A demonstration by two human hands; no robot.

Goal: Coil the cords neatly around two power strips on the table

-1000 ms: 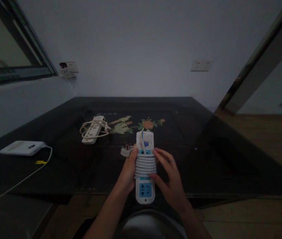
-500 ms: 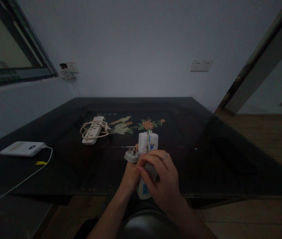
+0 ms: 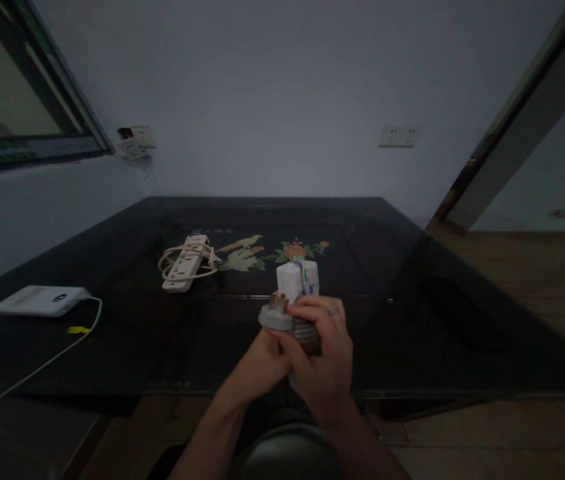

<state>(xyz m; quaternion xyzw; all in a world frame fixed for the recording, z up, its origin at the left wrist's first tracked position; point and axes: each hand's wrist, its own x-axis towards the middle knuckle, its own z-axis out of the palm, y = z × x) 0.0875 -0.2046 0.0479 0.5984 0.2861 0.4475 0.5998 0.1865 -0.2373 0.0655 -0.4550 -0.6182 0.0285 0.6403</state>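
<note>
1. Thumb and forefinger of the right hand are closed on the plug, one below its body, the other beside its prongs, which point upward; a ring shows on this hand.
2. Left hand is closed around the white power strip from its left side; most of its fingers are hidden by the plug and the other hand, so I cannot tell exactly how they lie.
3. Both hands hold the strip above the middle of the tabletop's near edge, its far end tipped toward the flower picture.
4. Grey-white cord is wound round the strip in side-by-side turns, partly covered by the right hand; a blue-and-yellow strand runs along the far end.
5. Left of the tabletop's centre, toward the far edge, lies a second power strip, loosely looped with its own pale flex.
6. Near the tabletop's left edge lies a white flat device; its thin cable, bearing a yellow tag, runs over the near left corner.
7. Beyond the far edge, a double socket sits on the wall.
</note>
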